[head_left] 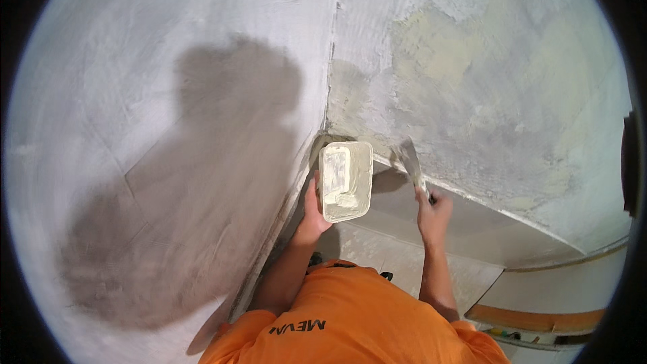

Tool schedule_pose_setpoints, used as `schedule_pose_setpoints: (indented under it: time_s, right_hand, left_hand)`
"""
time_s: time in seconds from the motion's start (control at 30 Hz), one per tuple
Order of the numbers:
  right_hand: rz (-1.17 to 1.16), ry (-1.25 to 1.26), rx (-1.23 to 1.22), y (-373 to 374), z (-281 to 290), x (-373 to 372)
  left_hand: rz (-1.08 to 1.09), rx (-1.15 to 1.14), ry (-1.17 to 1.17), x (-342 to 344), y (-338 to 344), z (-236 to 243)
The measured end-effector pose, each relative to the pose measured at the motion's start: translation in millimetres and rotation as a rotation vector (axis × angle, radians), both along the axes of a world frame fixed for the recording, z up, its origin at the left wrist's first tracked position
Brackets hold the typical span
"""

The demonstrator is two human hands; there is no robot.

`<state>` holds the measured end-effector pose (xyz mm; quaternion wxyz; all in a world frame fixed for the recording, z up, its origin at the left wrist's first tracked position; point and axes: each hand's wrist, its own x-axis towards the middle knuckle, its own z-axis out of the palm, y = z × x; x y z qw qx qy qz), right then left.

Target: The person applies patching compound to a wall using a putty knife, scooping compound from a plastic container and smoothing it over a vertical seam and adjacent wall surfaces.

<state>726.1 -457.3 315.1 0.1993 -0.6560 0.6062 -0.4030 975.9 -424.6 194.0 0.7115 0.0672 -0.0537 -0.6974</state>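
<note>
My left hand [313,205] is closed round the side of a rectangular translucent plastic tub [360,178] smeared inside with pale cream paste. My right hand [434,212] grips a putty knife [412,158], its metal blade pointing up beside the lower edge of the right wall [505,114], right of the tub. That wall carries rough grey and cream patches of filler. The left wall [101,94] is whitish, with a dark shadow cast on it. The two walls meet in a corner just above the tub.
Below the right wall run a grey band [492,236] and pale floor [451,283]. At the lower right are curved-looking orange-brown edging [539,317] and small items beneath it. A dark object [630,162] stands at the far right rim. My orange-shirted body fills the lower middle.
</note>
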Motion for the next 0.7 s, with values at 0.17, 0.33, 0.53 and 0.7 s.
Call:
schedule_pose_setpoints:
  time_s: [0.17,0.33,0.53,0.7]
  right_hand:
    - [0.174,-0.635,0.397,29.3,21.9,-1.4]
    - [0.453,-0.719,0.621,22.5,39.6,0.4]
    - [0.499,-0.639,0.616,16.9,19.1,-33.6]
    - [0.456,-0.556,0.585,22.3,2.8,-72.2]
  left_hand:
    - [0.016,0.049,-0.004,-3.4,6.7,24.5]
    - [-0.004,0.043,0.015,-12.3,0.8,50.5]
    - [-0.104,-0.126,-0.042,-19.1,-14.5,62.0]
    - [-0.316,-0.355,0.151,-21.5,-30.5,51.1]
